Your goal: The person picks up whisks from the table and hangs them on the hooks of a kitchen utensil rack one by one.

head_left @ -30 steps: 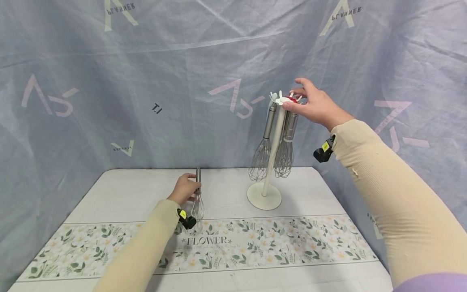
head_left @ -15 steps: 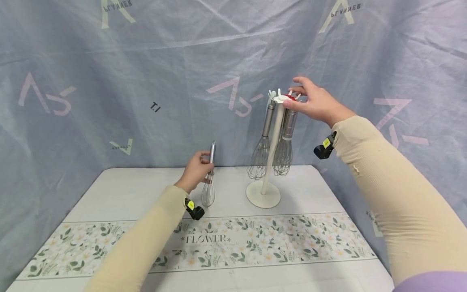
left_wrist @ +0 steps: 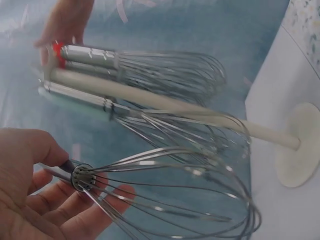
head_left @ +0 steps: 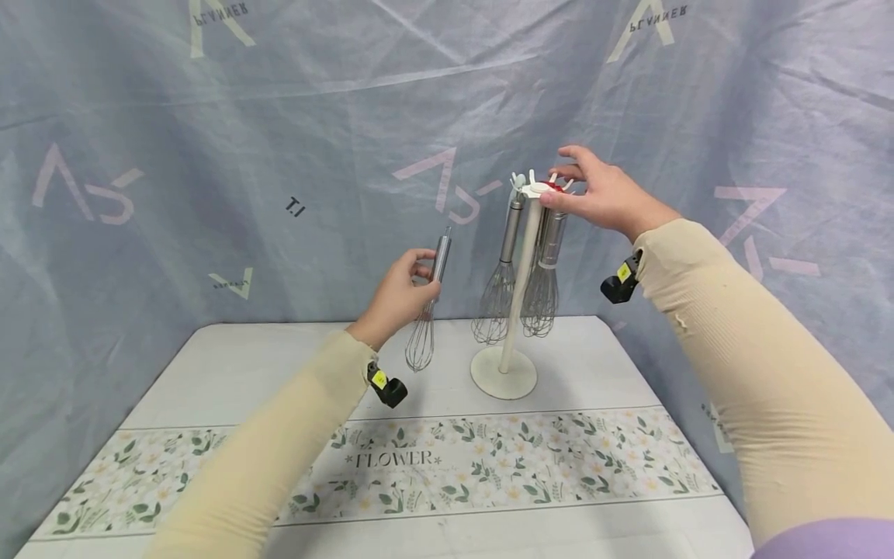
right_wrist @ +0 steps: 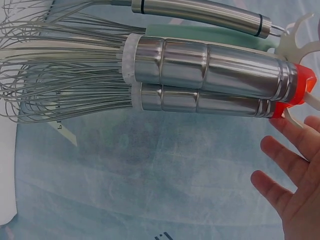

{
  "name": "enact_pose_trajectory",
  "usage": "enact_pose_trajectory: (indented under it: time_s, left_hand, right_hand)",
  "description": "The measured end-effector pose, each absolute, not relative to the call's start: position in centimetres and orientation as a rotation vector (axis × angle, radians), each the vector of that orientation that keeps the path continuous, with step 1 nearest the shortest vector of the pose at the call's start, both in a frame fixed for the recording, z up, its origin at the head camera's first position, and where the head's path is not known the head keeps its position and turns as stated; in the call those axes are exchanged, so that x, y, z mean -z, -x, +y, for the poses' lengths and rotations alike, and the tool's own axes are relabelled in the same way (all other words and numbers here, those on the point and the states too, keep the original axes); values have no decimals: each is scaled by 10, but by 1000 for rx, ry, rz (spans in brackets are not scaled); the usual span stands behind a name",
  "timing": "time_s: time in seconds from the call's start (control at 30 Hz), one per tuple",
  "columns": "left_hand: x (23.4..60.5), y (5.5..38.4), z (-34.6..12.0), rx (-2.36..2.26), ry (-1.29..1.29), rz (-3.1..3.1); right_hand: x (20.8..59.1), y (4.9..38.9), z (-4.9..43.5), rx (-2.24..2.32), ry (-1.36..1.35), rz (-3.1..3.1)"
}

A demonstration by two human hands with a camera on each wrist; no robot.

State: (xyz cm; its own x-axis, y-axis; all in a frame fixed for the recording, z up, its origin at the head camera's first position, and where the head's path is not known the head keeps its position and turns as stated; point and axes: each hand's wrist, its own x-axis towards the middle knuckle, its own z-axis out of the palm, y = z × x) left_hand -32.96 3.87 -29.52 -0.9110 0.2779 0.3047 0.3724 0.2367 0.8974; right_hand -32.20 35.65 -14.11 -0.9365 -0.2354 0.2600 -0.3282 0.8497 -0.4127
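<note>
My left hand [head_left: 400, 299] holds a small wire whisk [head_left: 421, 341] by its metal handle, raised above the table with the wires pointing down. In the left wrist view the whisk's wire loops [left_wrist: 185, 187] spread forward from the fingers. To its right stands a cream whisk stand [head_left: 520, 303] with a round base and hooks on top. At those hooks my right hand [head_left: 606, 198] pinches the stand's top between thumb and fingers, other fingers spread. Whisks hang there: one [head_left: 511, 237] on the left, two red-ended whisks [right_wrist: 215, 67] on the right.
A pale green handle [right_wrist: 215, 36] hangs among the whisks. The white table [head_left: 265, 365] carries a floral band [head_left: 559, 466] with "FLOWER" lettering. Grey-blue cloth [head_left: 314, 93] hangs behind and at both sides.
My left hand has lifted the small whisk off the table area and carried it up and right, closer to the stand. My right hand keeps its place at the stand's top.
</note>
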Motion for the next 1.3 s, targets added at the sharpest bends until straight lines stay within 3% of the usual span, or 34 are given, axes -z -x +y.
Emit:
enact_pose_trajectory:
  time_s: [0.63, 1.3]
  left_hand:
    - [246, 314, 66, 1673, 842, -2310]
    - [227, 311, 99, 1488, 930, -2360]
  right_hand:
    - [140, 323, 351, -713, -431, -2832]
    - [141, 323, 351, -703, -412, -2827]
